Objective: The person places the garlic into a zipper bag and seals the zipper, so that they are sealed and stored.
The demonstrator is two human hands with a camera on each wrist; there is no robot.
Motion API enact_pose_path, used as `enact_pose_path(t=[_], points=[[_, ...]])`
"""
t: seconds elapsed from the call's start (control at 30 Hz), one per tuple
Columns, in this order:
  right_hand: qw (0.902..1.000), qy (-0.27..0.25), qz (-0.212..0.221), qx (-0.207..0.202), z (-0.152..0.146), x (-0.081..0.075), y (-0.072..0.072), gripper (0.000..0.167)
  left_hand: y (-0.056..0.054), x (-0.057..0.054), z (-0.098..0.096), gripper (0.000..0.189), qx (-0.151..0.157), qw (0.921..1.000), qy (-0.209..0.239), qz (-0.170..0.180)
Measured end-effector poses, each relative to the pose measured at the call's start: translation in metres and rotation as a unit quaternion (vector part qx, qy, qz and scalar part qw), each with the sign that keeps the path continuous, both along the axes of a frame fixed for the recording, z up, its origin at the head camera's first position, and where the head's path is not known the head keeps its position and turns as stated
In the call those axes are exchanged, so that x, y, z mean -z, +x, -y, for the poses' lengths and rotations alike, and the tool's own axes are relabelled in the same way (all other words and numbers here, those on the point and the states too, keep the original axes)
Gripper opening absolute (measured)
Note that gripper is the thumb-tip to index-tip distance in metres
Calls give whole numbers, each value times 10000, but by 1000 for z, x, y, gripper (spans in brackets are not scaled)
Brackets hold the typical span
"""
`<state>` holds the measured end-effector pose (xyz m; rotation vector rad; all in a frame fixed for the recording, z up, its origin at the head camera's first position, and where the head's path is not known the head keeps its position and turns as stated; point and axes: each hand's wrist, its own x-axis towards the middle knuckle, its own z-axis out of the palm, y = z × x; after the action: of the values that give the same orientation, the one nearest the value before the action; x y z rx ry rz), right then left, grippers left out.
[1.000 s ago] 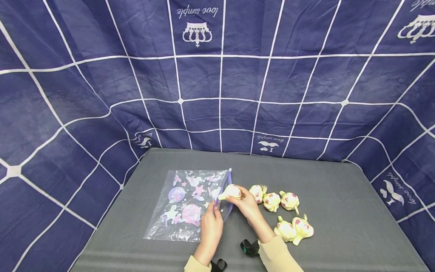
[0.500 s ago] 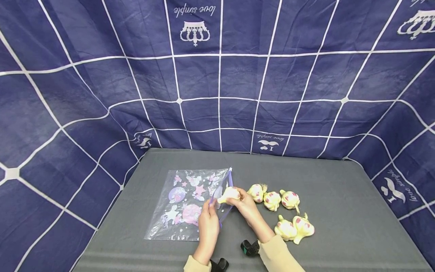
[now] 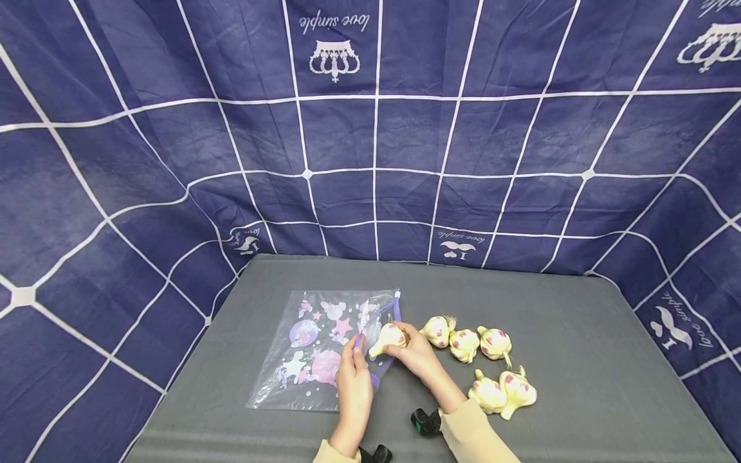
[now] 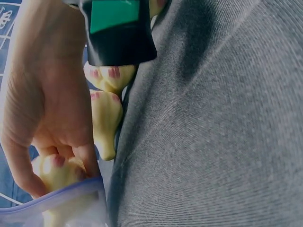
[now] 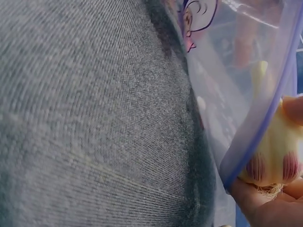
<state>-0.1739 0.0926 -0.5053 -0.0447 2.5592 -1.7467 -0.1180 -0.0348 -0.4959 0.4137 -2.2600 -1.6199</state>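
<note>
Your right hand grasps a garlic bulb, thumb on the near side and fingers on the far side, at the parted mouth of a clear printed plastic bag. Your left hand pinches the bag's purple rim, lifting one wall so that the mouth faces right, toward the bulb. The bulb lies between your two hands, held by the right and just beside the left fingertips. Its long axis slants: the neck points left and toward you, into the bag, while the root end sits back against your right hand. In both wrist views the neck shows through clear plastic, past the rim; whether the bulb touches the rim, you cannot tell. The rest of the bag lies flat to the left, its closed end farthest from your right hand. Three more bulbs sit in a row close to the right of your right hand, and two touching bulbs lie nearer you, beside your right forearm, so side room is tighter there. Beyond the bag, the grey table stretches to its far edge, where a blue curtain hangs.
</note>
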Motion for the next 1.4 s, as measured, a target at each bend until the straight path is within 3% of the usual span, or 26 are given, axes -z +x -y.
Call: enact_pose_path(t=[0.17, 0.37, 0.67, 0.77, 0.9, 1.13, 1.27, 1.4], points=[[9980, 499, -298, -242, 3, 3, -2, 63, 2, -1, -4, 31, -25, 9998, -139, -132], [9877, 1172, -865, -571, 9, 3, -7, 66, 4, -1, -10, 31, 21, 9990, -355, -284], [9751, 1664, -1125, -941, 18, 6, -22, 61, 5, -2, -11, 33, 113, 9992, -370, -79], [9718, 1805, -1166, -969, 20, 7, -26, 57, 7, -2, -12, 33, 126, 9987, -432, -248], [9687, 1893, -1152, -1117, 23, 4, -31, 54, 9, -1, -13, 32, 143, 9970, -456, -608], [9673, 1746, -1007, -1539, 29, 3, -41, 52, 10, -1, -14, 32, 321, 9953, -265, -874], [9623, 1667, -1218, -1771, 31, 5, -44, 49, 10, 0, -16, 33, 399, 9939, -239, -1003], [9575, 1599, -1531, -1848, 31, 7, -45, 43, 9, 1, -18, 32, 280, 9935, -329, -1054]])
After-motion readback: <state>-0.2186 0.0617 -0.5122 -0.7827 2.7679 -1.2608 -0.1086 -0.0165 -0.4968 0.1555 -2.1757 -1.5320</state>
